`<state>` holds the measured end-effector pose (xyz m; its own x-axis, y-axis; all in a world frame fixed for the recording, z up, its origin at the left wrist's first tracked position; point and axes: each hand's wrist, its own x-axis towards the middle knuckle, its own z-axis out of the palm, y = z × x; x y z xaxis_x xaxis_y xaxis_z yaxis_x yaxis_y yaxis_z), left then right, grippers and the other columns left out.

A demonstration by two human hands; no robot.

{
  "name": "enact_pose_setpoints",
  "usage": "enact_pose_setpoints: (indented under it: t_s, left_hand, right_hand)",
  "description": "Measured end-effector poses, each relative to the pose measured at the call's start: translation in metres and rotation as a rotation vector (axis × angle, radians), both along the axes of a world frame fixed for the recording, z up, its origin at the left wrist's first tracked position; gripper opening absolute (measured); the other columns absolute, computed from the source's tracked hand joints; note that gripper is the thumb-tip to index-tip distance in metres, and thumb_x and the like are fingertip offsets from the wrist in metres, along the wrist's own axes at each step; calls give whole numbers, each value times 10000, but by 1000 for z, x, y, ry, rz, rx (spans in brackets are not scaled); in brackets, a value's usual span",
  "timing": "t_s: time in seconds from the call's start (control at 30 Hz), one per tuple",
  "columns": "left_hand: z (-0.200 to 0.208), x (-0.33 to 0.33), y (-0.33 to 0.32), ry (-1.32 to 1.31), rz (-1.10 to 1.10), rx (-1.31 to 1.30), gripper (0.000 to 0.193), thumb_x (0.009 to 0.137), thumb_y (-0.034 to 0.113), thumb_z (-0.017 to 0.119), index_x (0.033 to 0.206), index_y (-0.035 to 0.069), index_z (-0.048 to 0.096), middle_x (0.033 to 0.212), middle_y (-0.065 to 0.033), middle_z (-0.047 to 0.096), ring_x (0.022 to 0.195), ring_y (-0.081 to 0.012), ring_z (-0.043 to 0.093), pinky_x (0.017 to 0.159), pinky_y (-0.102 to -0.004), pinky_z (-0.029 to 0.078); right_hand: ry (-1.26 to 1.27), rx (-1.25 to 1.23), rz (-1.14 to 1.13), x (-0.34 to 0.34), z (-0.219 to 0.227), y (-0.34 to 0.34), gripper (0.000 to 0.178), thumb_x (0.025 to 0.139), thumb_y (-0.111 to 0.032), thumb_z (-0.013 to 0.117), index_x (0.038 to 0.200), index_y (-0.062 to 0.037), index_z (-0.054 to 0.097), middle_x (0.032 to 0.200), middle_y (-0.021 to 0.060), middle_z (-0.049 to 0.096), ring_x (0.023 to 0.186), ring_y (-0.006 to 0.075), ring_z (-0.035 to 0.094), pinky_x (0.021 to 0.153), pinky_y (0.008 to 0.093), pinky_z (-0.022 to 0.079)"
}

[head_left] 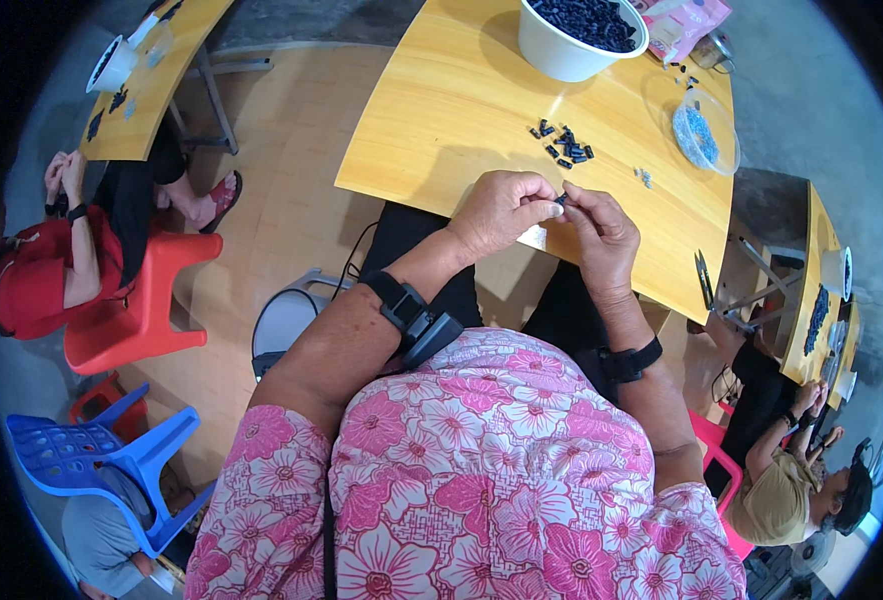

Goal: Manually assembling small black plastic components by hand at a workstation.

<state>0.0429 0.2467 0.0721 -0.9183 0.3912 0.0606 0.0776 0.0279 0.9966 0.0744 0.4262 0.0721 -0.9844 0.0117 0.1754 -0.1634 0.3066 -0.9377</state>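
Observation:
My left hand [506,208] and my right hand [604,235] meet over the near edge of the wooden table, fingertips pinched together. Between them is a small black part [561,199], mostly covered by the fingers. Just beyond lies a loose group of short black cylindrical pieces [573,152]. To the right of these sit a few tiny clear pieces [643,177]. A round clear tub [729,155] holding small blue pieces [699,136] stands near the table's right side. At the far side is a white bowl [561,62] heaped with black pieces [586,22].
Black-handled snips or tweezers [703,280] lie at the right table edge. A pink bag [683,28] and a jar [711,50] stand at the far right. Other people sit at tables left and right, near a red stool [141,300] and a blue chair [111,450].

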Motion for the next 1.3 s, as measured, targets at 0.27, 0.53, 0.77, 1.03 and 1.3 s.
enact_pose_setpoints:
  t_s: [0.27,0.53,0.77,1.03,1.3]
  left_hand:
    - [0,4,4,50,99,-83,150,844,142,697,853,-7,679,682,-53,644,633,-96,585,595,-268,487]
    - [-3,2,5,84,139,-162,124,826,121,709,848,2,681,672,-53,636,625,-92,581,592,-266,489]
    - [0,-2,2,-10,72,-97,158,814,143,758,844,1,695,670,1,622,635,-53,554,580,-241,467]
    - [0,-2,1,-77,19,-17,137,825,123,762,845,1,703,710,6,646,667,-48,577,607,-214,480]
    - [2,-3,-1,-75,-11,-51,131,819,121,761,846,4,707,726,-12,669,680,-57,598,625,-225,494]
  right_hand:
    - [210,274,-51,3,-2,-7,322,821,87,653,1105,-58,701,926,101,679,833,184,662,776,272,534]
    - [251,303,-98,6,-6,-15,352,801,83,640,1113,-74,688,876,127,666,820,246,665,767,303,529]
    - [46,131,-62,0,-2,-7,282,835,66,629,1086,-35,708,933,96,688,869,158,651,796,270,514]
    - [-70,-32,-19,-1,2,0,243,873,35,622,1093,-13,712,935,67,686,888,130,635,823,241,494]
    - [-184,-120,26,-6,7,7,161,883,-16,649,1026,11,719,894,44,671,845,110,612,792,235,486]
